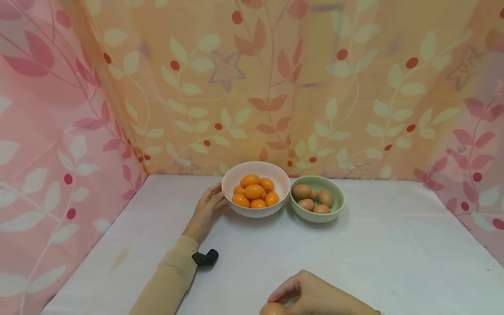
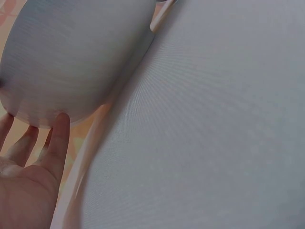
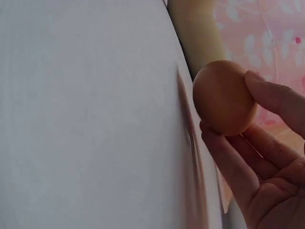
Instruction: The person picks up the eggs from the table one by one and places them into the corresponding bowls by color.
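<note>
A white bowl (image 1: 256, 211) holds several glossy orange oval fruits (image 1: 254, 191), whose exact kind I cannot tell. My left hand (image 1: 206, 204) touches the left side of this bowl; in the left wrist view its extended fingers (image 2: 59, 143) rest against the outer wall. Close to the front edge of the head view, my right hand (image 1: 315, 292) pinches a brown egg (image 3: 225, 97) between thumb and fingertips, held up off the cloth. A pale green bowl (image 1: 317, 217) with several brown eggs (image 1: 325, 198) in it stands just right of the white bowl.
A white cloth (image 1: 374, 245) covers the table. Floral curtains (image 1: 275, 87) hang behind it and at both sides. A small black device (image 1: 205, 258) sits on the left wrist over a beige sleeve (image 1: 169, 275).
</note>
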Available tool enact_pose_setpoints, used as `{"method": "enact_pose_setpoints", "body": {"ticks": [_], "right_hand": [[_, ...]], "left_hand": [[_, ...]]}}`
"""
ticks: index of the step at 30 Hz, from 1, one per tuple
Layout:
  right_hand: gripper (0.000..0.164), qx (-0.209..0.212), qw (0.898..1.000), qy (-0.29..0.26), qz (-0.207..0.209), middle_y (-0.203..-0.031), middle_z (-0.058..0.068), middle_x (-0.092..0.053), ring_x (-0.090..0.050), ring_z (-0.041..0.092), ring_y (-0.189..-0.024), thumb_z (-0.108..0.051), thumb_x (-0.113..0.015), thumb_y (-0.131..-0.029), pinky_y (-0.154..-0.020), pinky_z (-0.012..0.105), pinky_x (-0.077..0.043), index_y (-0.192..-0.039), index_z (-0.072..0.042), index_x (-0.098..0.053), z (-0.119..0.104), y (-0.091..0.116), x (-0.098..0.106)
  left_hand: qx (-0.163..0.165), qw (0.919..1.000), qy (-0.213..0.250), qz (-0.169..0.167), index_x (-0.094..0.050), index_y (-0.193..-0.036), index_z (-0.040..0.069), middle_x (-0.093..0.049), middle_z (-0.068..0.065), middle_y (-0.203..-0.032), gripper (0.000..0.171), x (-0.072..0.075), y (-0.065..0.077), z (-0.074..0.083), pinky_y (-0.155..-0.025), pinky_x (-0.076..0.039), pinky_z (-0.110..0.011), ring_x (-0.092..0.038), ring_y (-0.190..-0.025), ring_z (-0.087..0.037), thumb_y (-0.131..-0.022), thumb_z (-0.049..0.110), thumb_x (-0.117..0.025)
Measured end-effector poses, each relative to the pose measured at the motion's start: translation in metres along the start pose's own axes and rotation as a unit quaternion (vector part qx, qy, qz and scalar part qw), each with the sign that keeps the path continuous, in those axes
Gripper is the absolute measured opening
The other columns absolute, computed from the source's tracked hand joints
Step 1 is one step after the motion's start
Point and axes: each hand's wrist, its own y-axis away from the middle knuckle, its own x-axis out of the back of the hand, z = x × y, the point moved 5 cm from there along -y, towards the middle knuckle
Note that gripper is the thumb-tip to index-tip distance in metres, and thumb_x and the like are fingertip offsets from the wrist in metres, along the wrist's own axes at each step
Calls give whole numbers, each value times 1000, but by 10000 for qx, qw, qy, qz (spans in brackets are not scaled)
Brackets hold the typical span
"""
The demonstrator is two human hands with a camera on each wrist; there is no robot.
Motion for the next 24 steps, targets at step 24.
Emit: {"method": "enact_pose_setpoints", "body": {"ticks": [24], "right_hand": [[53,258,9552,1310,2640,-116,2,-74,-67,2,-99,-22,-75,-87,-89,23,-56,-132,4,-61,-62,30,139]], "left_hand": [[15,10000,64,-42,-42,-150,18,-41,-3,-156,50,4,-3,-2,-115,-43,-45,-50,-136,-31,-103,28,-55]]}}
